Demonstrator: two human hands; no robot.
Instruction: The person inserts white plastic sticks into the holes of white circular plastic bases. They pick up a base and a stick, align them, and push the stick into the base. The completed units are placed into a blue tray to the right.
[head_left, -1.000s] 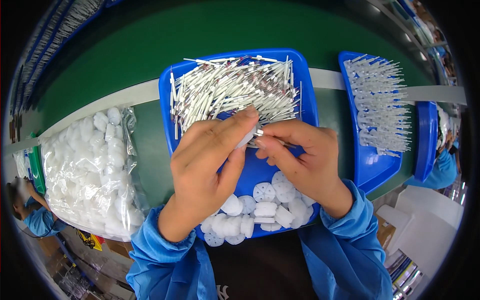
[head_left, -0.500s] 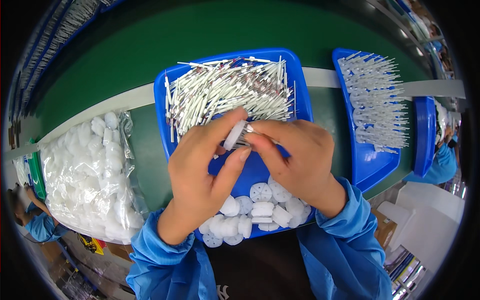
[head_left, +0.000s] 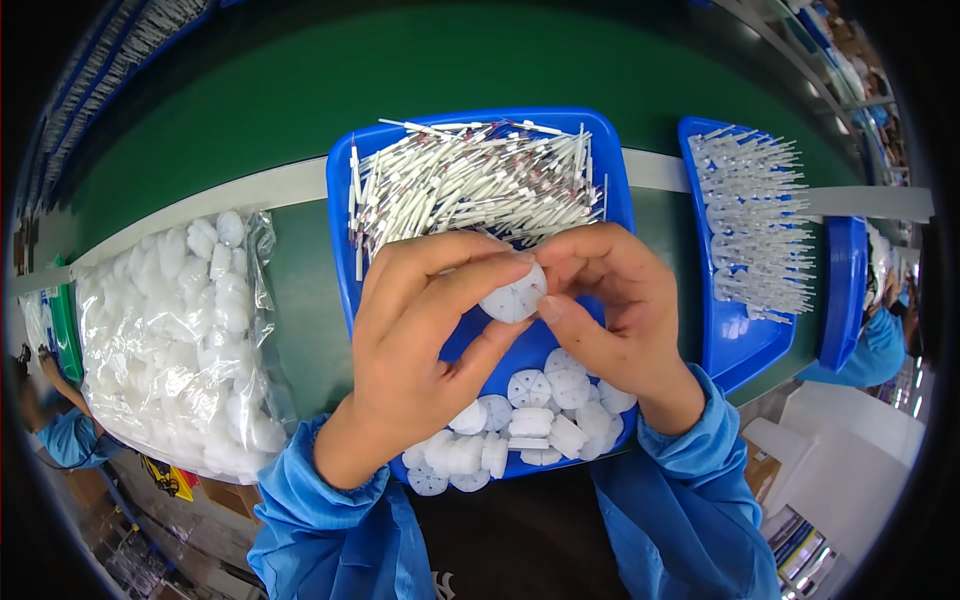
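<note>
Left hand point(head_left: 425, 340): thumb and fingers pinching white slotted disc point(head_left: 513, 297), now face-up above blue tray point(head_left: 345, 215). Right hand point(head_left: 610, 310): fingertips closed on disc's far edge. White rod seen half a second ago between fingers, no longer visible; presumably seated in disc.

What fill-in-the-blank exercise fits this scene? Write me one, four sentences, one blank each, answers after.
1. Both hands, the left hand and the right hand, pinch one white slotted ____ between them.
2. The middle tray is coloured ____.
3. The thin white rods lie at the tray's ____ end, away from the person.
4. The clear bag of white pieces lies to the person's ____.

Missing words: disc; blue; far; left
</note>
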